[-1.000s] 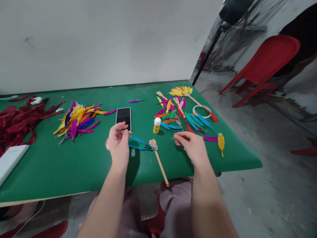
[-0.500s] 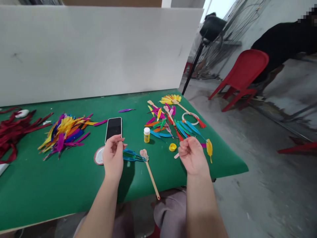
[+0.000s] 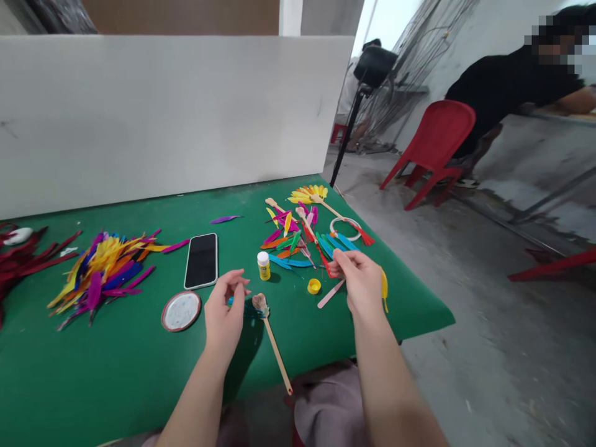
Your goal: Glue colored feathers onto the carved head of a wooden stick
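My left hand hovers above the green table with its fingers loosely curled and apart, nothing visible in them. Just right of it lies a wooden stick with a rounded head, its lower end past the table's near edge. Blue feathers fan out from that head, partly hidden by my left hand. My right hand is closed, thumb and fingertips together, by several blue feathers; what it pinches, if anything, is hidden. A pale flat stick lies beside its fingers.
A small yellow glue bottle stands near its yellow cap. A phone, a round lid and a colourful feather pile lie left. A white board borders the back. A person sits beyond a red chair.
The view has shifted, showing more of the lid. My right hand has turned and reached forward toward the blue feathers. My left hand has moved closer to the stick's head.
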Motion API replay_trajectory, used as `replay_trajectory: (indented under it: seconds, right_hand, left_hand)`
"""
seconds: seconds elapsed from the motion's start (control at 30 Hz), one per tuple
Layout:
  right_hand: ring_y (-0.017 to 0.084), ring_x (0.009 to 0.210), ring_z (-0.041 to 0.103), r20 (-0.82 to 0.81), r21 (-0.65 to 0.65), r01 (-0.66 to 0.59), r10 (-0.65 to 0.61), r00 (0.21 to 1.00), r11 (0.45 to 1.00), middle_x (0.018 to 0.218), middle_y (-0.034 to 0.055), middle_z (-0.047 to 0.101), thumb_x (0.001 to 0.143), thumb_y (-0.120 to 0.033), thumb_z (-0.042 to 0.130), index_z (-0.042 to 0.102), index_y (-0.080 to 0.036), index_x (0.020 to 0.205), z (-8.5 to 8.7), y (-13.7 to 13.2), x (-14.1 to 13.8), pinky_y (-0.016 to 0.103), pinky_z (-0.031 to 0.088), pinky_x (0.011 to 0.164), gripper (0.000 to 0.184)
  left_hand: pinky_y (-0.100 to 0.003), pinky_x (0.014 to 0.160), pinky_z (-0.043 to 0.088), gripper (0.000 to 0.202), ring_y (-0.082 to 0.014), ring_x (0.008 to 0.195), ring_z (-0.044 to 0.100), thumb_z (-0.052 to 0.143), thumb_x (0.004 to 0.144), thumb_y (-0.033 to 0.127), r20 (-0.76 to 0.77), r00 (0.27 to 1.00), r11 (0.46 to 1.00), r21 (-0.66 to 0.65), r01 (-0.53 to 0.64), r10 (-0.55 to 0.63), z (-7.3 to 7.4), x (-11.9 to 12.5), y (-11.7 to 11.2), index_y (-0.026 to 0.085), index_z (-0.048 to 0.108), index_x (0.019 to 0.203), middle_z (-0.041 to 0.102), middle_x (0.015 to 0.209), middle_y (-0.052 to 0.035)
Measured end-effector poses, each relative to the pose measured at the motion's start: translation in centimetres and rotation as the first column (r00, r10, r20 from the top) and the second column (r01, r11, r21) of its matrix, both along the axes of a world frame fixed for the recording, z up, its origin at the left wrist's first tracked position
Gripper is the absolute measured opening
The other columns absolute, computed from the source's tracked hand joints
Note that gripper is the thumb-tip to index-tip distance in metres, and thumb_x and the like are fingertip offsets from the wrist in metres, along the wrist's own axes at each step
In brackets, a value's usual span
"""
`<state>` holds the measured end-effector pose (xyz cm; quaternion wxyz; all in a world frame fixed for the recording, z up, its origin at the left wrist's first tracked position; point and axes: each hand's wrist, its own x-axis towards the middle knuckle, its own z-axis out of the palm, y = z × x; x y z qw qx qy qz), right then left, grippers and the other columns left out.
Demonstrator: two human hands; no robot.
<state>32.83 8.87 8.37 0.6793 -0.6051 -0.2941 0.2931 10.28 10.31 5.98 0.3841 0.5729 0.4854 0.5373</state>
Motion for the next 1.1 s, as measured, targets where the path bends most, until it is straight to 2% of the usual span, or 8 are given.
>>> replay_trajectory:
  seconds: [0.07, 0.13, 0.33, 0.5, 0.63, 0.8, 0.97, 1.1]
  right_hand:
    - [0.011, 0.044, 0.052, 0.258, -0.101, 0.049, -0.021, 0.966, 0.994, 0.046, 0.0008, 0.056, 0.078, -0.054, 0.049, 0.057, -0.018, 0.056, 1.0, 1.7, 0.2, 0.025, 0.044, 0.048, 0.043]
    - [0.013, 0.052, 0.058, 0.63, -0.403, 0.04, 0.245, 0.737, 0.914, 0.058, 0.0051, 0.062, 0.088, -0.054, 0.015, 0.058, -0.018, 0.063, 1.8, 3.8, 0.1, 0.025, 0.045, 0.053, 0.062]
    - [0.027, 0.077, 0.063, 0.64, -0.713, 0.053, 0.619, 0.455, 0.699, 0.071, 0.011, 0.066, 0.067, -0.054, 0.062, 0.058, -0.017, 0.057, 1.1, 8.7, -1.8, 0.033, 0.044, 0.063, 0.038]
    - [0.024, 0.082, 0.062, 0.61, -0.783, 0.117, 0.717, 0.336, 0.611, 0.083, 0.0082, 0.066, 0.072, -0.048, 0.058, 0.062, -0.02, 0.073, -0.1, 8.9, -2.2, 0.032, 0.044, 0.065, 0.028]
    - [0.022, 0.085, 0.062, 0.617, -0.785, 0.158, 0.732, 0.29, 0.599, 0.088, 0.0061, 0.066, 0.076, -0.028, 0.054, 0.062, -0.022, 0.082, -0.4, 8.4, -1.7, 0.029, 0.044, 0.065, 0.012]
    - [0.024, 0.086, 0.062, 0.651, -0.759, 0.223, 0.711, 0.265, 0.612, 0.09, 0.0102, 0.066, 0.08, -0.023, 0.046, 0.062, -0.018, 0.085, -0.7, 7.8, -0.7, 0.03, 0.044, 0.063, 0.017]
    - [0.024, 0.087, 0.061, 0.717, -0.697, 0.169, 0.667, 0.203, 0.697, 0.094, 0.009, 0.065, 0.083, -0.039, 0.047, 0.06, -0.019, 0.093, -0.9, 8.1, -0.5, 0.03, 0.045, 0.065, 0.025]
    - [0.022, 0.103, 0.054, 0.772, -0.632, 0.036, 0.624, 0.124, 0.774, 0.114, 0.0088, 0.057, 0.084, -0.035, 0.049, 0.053, -0.022, 0.115, -1.2, 9.6, -0.9, 0.03, 0.045, 0.076, 0.033]
  left_hand:
    - [-0.025, 0.061, 0.05, 0.019, -0.012, 0.066, 0.059, 0.05, 0.081, 0.026, -0.015, 1.0, 1.0, 0.004, 0.013, -0.012, 0.0, 0.2, 0.1, 0.021, 0.056, 0.098, 0.061, 0.081, -0.0019]
    - [-0.025, 0.061, 0.05, 0.019, -0.0124, 0.066, 0.059, 0.049, 0.081, 0.026, -0.025, 0.999, 1.0, 0.002, 0.023, -0.022, -0.1, 0.4, 0.2, 0.021, 0.056, 0.099, 0.061, 0.081, -0.0024]
    - [-0.024, 0.061, 0.05, 0.02, -0.0112, 0.066, 0.059, 0.046, 0.083, 0.026, -0.076, 0.997, 0.999, 0.0, 0.032, -0.032, -0.1, 0.6, 0.2, 0.02, 0.055, 0.101, 0.061, 0.083, -0.0025]
    - [-0.023, 0.063, 0.049, 0.021, -0.0104, 0.066, 0.059, 0.043, 0.084, 0.024, -0.107, 0.992, 0.998, 0.0, 0.06, -0.059, 0.1, 0.6, 0.2, 0.02, 0.055, 0.1, 0.062, 0.084, -0.0018]
    - [-0.023, 0.065, 0.049, 0.02, -0.0103, 0.067, 0.059, 0.043, 0.084, 0.023, -0.109, 0.992, 0.997, 0.004, 0.071, -0.07, 0.1, 0.6, 0.4, 0.021, 0.055, 0.1, 0.062, 0.084, -0.0016]
    - [-0.023, 0.063, 0.049, 0.02, -0.01, 0.066, 0.058, 0.043, 0.084, 0.024, -0.101, 0.992, 0.997, -0.009, 0.08, -0.08, 0.2, 0.6, 0.4, 0.02, 0.055, 0.1, 0.062, 0.084, -0.0019]
    - [-0.023, 0.062, 0.048, 0.02, -0.0102, 0.066, 0.058, 0.043, 0.084, 0.024, -0.098, 0.992, 0.997, -0.03, 0.073, -0.076, 0.4, 0.4, 0.4, 0.02, 0.056, 0.099, 0.062, 0.084, -0.0022]
    - [-0.023, 0.062, 0.049, 0.02, -0.0105, 0.066, 0.058, 0.044, 0.084, 0.024, -0.098, 0.992, 0.997, -0.017, 0.073, -0.074, 0.3, 0.3, 0.5, 0.019, 0.056, 0.098, 0.063, 0.083, -0.0025]
